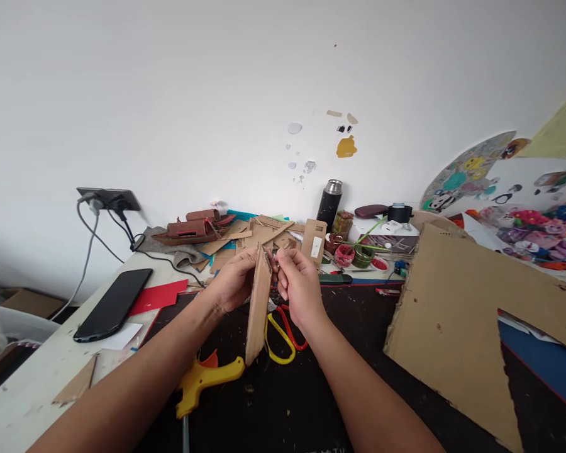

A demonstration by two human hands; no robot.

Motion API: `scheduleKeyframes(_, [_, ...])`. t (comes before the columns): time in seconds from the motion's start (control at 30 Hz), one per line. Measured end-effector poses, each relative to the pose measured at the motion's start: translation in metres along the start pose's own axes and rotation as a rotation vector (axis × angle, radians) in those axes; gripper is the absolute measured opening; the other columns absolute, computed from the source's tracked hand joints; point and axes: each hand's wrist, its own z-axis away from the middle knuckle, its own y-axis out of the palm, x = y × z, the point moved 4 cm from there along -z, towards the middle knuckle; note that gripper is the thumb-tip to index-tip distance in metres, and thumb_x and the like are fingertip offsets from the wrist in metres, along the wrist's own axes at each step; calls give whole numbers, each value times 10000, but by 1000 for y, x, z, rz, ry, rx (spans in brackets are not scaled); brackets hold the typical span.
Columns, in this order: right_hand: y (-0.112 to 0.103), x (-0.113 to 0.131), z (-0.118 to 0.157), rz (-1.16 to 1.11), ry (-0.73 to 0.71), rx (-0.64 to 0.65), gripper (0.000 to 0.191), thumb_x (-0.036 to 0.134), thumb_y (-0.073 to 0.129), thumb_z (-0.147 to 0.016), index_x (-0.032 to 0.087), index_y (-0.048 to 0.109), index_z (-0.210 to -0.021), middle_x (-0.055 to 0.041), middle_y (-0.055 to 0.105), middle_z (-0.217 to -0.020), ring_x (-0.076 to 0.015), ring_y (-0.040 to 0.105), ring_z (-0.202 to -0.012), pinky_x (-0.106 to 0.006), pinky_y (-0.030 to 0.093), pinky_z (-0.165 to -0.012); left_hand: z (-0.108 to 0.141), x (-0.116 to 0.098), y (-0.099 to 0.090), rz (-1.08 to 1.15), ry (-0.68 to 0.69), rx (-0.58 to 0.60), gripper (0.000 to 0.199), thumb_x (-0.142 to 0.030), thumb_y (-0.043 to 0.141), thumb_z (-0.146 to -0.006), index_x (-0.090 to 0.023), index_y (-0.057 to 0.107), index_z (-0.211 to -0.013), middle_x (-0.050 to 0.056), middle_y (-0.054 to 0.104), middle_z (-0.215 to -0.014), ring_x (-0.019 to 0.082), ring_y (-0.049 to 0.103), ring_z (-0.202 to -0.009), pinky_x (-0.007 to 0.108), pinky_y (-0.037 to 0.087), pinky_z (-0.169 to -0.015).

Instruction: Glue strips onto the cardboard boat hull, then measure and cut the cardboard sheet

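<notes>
My left hand (233,280) grips a folded-looking piece of brown cardboard (258,308) near its upper end, and the piece stands almost upright above the black mat. Close against its right upper edge, my right hand (302,286) is closed in a pinch; what lies between those fingertips is too small to make out. Below the hands are scissors with yellow and red handles (282,360), their blades partly hidden. A yellow glue gun (202,379) lies on the mat beside the lower end of the cardboard.
A large cut cardboard sheet (446,308) covers the right side. On the left lie a black phone (114,305) and red paper (159,297). Along the wall are a brown model boat (188,231), cardboard scraps, a black flask (329,206) and paint jars (344,253). Cables run from a socket (108,199).
</notes>
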Motion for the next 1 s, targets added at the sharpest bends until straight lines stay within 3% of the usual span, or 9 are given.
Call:
scheduleKeyframes(0.3, [-2,-2,-2,53,-1,-24,543,662,898,-729,234,565,-771,124,442,-510,-58,323,-364,-180,250,-312,6,-5,6,-141,35,-55,484,-585,961,-698,-176,736,-827,16,706,-682,161,645,-588,251,537,-557])
scheduleKeyframes(0.73, [-1,3,0,44,103,3,522,615,909,-716,224,564,-743,107,456,-557,-54,312,-400,-181,237,-329,12,-12,14,-274,86,-46,528,-674,900,-735,-191,720,-854,-7,694,-688,150,609,-581,248,510,-541])
scheduleKeyframes(1.0, [-1,2,1,7,152,3,501,583,913,-697,216,580,-773,111,433,-578,-51,286,-432,-165,218,-343,10,-8,11,-253,75,-49,511,-652,905,-744,-189,716,-852,15,723,-749,169,656,-678,261,550,-643])
